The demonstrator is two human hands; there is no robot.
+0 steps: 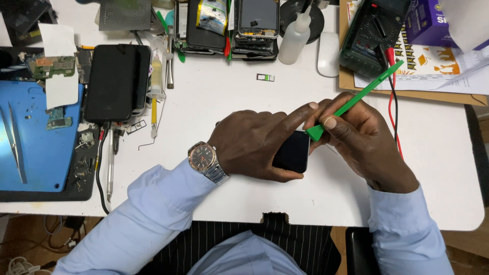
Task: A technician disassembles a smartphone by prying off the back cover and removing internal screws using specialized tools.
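The white tabletop [244, 102] carries everything, and the person sits at its near edge with both forearms in light blue sleeves coming in from below. At the far left lies a blue work mat [30, 137] with a pair of tweezers and small circuit parts on it. Beside the mat rests a dark phone [111, 84], lying flat with its screen off. At the far right corner stands a green multimeter [369, 35] on printed papers, with its red and black leads running down toward the person. At the far edge, in the middle, is a stack of opened phones [229, 25], and next to it a clear squeeze bottle [295, 38] and a white mouse [328, 53].

The left hand [254, 145], with a metal wristwatch [205, 160] on the wrist, is closed around a small black phone [293, 153] and presses it against the tabletop; the index finger stretches out over its top edge. The phone is near the middle of the tabletop, slightly to the right, dark and glossy with rounded corners. The right hand [359, 137] is curled and pinches a green plastic pry tool [356, 99] between thumb and fingers. The tool's flat wide tip touches the upper right corner of the phone, and its long handle points up and to the right. A tiny card tray [265, 77] lies alone further away.
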